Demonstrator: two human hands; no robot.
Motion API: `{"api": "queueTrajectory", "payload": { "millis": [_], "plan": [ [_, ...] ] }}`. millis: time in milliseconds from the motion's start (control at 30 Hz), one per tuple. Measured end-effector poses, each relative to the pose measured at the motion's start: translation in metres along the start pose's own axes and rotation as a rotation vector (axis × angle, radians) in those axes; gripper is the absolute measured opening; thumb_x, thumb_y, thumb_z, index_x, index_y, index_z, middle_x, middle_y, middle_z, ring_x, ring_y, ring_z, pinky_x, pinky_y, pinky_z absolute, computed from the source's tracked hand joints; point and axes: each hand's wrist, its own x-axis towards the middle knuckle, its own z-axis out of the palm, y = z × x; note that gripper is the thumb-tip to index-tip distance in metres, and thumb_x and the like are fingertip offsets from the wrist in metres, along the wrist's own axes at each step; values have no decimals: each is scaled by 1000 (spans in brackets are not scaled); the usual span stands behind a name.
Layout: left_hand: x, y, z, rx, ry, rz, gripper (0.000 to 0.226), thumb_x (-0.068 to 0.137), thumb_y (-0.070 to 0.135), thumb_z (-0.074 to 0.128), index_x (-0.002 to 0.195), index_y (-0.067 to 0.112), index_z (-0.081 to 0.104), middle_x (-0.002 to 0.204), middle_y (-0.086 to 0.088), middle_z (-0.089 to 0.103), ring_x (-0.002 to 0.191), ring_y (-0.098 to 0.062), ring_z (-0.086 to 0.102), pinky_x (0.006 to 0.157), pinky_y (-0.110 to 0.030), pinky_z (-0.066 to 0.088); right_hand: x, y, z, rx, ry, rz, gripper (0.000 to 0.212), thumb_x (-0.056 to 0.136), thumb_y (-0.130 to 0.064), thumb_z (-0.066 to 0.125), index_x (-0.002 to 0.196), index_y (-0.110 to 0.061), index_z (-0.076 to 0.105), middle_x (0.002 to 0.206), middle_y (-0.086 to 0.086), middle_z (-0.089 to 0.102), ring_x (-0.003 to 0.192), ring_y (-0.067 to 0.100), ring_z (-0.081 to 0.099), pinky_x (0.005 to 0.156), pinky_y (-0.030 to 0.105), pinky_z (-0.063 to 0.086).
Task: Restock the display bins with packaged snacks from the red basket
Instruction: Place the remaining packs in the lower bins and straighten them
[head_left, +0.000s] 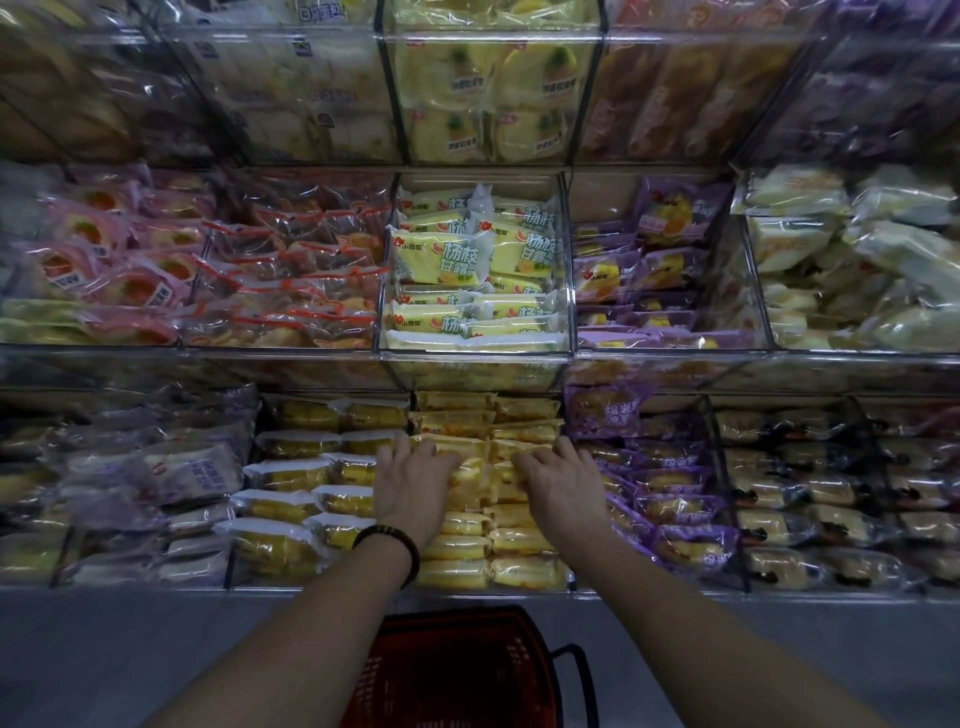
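Left grip (413, 478) and right grip (558, 480) are resting side by side on the yellow plastic-wrapped snack packets (467, 540) in the near middle clear plastic display bin (493, 588). Their fingers are bending down over the packets, but I cannot tell whether they are pinching any. A dark beaded bracelet (389, 551) is circling the left wrist. The red plastic mesh basket (457, 670) is sitting on the grey floor (156, 649), just nearer than the bin, its inside too dark to read.

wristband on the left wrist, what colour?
The wristband is dark, near black, and looks beaded. Head view, the only one.
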Motion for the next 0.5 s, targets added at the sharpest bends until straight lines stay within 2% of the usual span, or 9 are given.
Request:
{"api": "queueTrajectory", "payload": {
  "millis": [133,233,300,433,500],
  "plan": [
    [0,-1,0,-43,-25,-18,54,94,1,60,128,43,67,121,5,67,107,-25,63,91,-36,42,4,-3,-9,23,14,78,35,82,-10,74,112,-27,71,101,-3,73,100,26,56,68,35,42],
    [-1,-4,-1,-105,-31,-29,51,94,0,61,126,39,68,118,3,65,97,-26,67,79,-34,52,4,0,-11,30,33,99,37,81,-6,73,113,-24,72,99,0,72,97,28,57,64,34,41],
    [-2,-4,-1,-128,-28,-24,49,95,0,62,126,37,67,117,1,63,94,-27,67,70,-32,55,5,-3,-13,21,2,85,32,84,-8,73,111,-25,71,101,2,69,99,28,56,66,35,43],
    [-1,-2,2,-136,-20,-22,52,94,0,64,129,39,65,118,1,61,91,-26,67,69,-32,56,7,-14,-13,29,-19,44,32,86,-6,71,113,-23,71,114,8,58,106,29,52,75,39,50],
    [2,0,2,-137,-14,-20,50,95,2,66,129,39,64,118,2,60,92,-25,66,71,-32,55,8,-13,-10,8,-14,29,39,83,-5,75,117,-22,69,117,10,59,107,32,54,75,42,52]
  ]
}}
